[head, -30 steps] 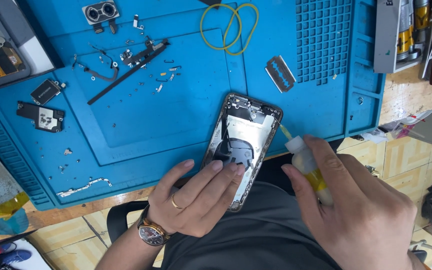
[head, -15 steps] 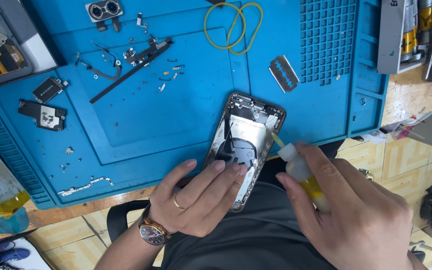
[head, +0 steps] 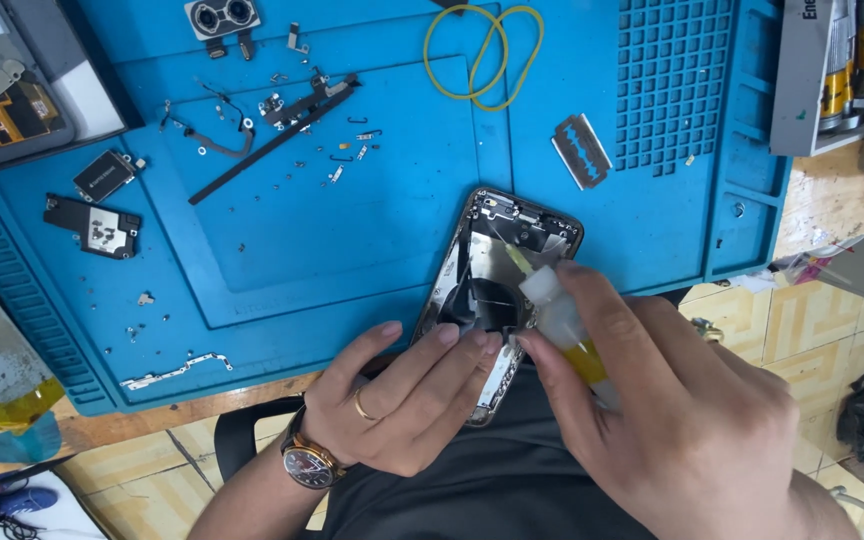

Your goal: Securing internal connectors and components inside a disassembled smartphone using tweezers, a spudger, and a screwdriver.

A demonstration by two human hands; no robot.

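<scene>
**Blue mat, opened phone housing, glue bottle at work**

Blue silicone repair mat [head: 372,230] spread over a wooden bench, seen from the head camera. Opened phone housing [head: 497,270] lying tilted at the mat's near edge, lower end overhanging toward the lap. Left hand [head: 402,400], ringed and with a wristwatch [head: 307,462], pressing flat on the housing's lower half, fingers together and resting on it rather than clamped. Right hand [head: 682,420] closed around a small bottle of yellow liquid [head: 567,335], slim nozzle laid across the housing's inside, tip near its upper end. Razor blade [head: 582,150] toward the mat's right side, near the gridded section. Yellow rubber bands [head: 482,50] at the far edge. Camera module [head: 222,15] at the far left corner; loose screws, brackets and a flex cable [head: 272,130] scattered below it. Two small black boards [head: 97,215] near the left edge.
</scene>
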